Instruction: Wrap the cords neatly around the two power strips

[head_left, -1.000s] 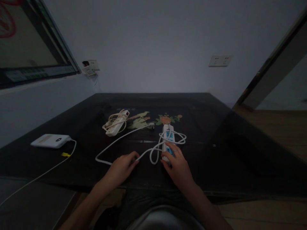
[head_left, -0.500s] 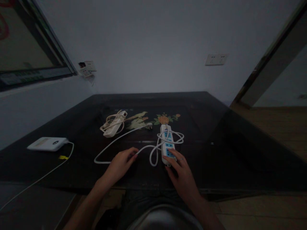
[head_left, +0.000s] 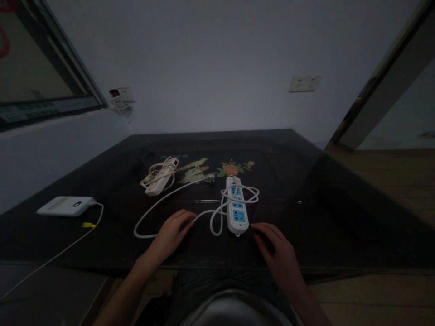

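Note:
A white power strip [head_left: 237, 213] with blue socket faces lies lengthwise on the dark table, loops of its white cord [head_left: 216, 231] crossing over it. My left hand [head_left: 175, 228] pinches this cord left of the strip, thumb against fingers. From there the cord curves round to a plug [head_left: 210, 179] lying near the painted flower. Just right of the strip's near end is my right hand [head_left: 277, 246], off the strip, with thumb and fingers apart and nothing held.
A second, cream power strip [head_left: 162, 177] wrapped in its cord lies farther back left. At the left, a white power bank [head_left: 66, 206] has a cable [head_left: 68, 248] running over the table's front edge, with a yellow tag [head_left: 89, 225]. Wall sockets [head_left: 305, 83] are behind.
My right hand has let go of the white power strip's near end and moved right, toward me. My left hand stays on the cord.

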The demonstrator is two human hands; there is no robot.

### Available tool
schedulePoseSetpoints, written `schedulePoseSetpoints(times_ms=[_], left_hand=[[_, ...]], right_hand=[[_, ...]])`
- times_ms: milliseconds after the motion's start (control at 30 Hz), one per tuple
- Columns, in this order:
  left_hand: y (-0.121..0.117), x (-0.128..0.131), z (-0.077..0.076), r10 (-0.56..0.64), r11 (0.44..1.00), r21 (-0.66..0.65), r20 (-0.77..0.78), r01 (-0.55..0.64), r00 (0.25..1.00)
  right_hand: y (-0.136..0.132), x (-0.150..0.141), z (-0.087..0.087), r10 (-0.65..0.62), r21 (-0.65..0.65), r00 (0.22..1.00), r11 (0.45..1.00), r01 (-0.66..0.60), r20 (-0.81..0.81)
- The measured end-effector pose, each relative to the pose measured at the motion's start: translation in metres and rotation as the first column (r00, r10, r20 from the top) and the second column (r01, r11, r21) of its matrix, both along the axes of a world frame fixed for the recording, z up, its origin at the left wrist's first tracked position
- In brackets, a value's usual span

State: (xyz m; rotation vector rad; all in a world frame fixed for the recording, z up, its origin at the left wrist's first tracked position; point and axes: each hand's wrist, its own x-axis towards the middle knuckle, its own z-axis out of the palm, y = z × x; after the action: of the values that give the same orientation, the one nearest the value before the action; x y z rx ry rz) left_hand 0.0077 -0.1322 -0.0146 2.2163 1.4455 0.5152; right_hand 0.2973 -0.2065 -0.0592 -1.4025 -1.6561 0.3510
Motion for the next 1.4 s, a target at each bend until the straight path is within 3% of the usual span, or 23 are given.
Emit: schedulePoseSetpoints(times_ms=[133, 233, 333, 400, 533, 667, 767, 900, 1033, 1200, 1400], left_hand=[[0.002, -0.002, 0.004, -0.054, 0.998, 0.017, -0.003, 0.054, 0.999], [0.014, -0.004, 0.018, -0.095, 0.994, 0.056, -0.006, 0.095, 0.995], [0.042, 0.003, 0.033, -0.081, 0.985, 0.157, 0.016, 0.077, 0.997], [0.068, 0.015, 0.035, -0.050, 0.977, 0.208, 0.009, 0.047, 0.999], [0.121, 0.042, 0.015, 0.030, 0.965, 0.262, -0.115, 0.001, 0.993], [0.146, 0.052, -0.014, 0.089, 0.975, 0.218, -0.165, -0.052, 0.982], [0.145, 0.049, -0.021, 0.083, 0.976, 0.215, -0.161, -0.047, 0.983], [0.135, 0.042, -0.014, -0.009, 0.981, 0.193, -0.119, 0.032, 0.993], [0.120, 0.035, 0.001, -0.079, 0.976, 0.202, -0.041, 0.086, 0.996], [0.085, 0.020, 0.019, -0.053, 0.983, 0.177, 0.086, 0.037, 0.995], [0.046, 0.026, 0.020, -0.142, 0.990, 0.037, 0.149, 0.138, 0.979]], right_hand=[[0.003, 0.000, 0.002, -0.014, 0.006, 0.999, 1.000, 0.014, -0.034], [0.006, -0.001, 0.002, -0.004, -0.006, 1.000, 1.000, 0.004, -0.025], [0.008, -0.002, 0.001, 0.004, -0.026, 1.000, 1.000, -0.005, -0.008], [0.009, -0.004, 0.000, -0.001, -0.035, 1.000, 0.999, 0.001, -0.006], [0.010, -0.017, 0.002, -0.026, -0.013, 0.999, 1.000, 0.026, 0.019], [0.017, -0.036, 0.002, -0.035, 0.030, 0.992, 0.999, 0.032, 0.120], [0.024, -0.048, -0.001, -0.076, 0.042, 0.974, 0.997, 0.069, 0.215], [0.028, -0.051, -0.003, -0.082, 0.012, 0.965, 0.997, 0.081, 0.248], [0.028, -0.049, 0.000, -0.068, -0.023, 0.981, 0.997, 0.073, 0.180], [0.029, -0.051, 0.008, -0.061, -0.077, 0.998, 0.995, 0.063, 0.029], [0.030, -0.052, 0.014, -0.046, -0.047, 0.995, 0.998, 0.042, -0.083]])
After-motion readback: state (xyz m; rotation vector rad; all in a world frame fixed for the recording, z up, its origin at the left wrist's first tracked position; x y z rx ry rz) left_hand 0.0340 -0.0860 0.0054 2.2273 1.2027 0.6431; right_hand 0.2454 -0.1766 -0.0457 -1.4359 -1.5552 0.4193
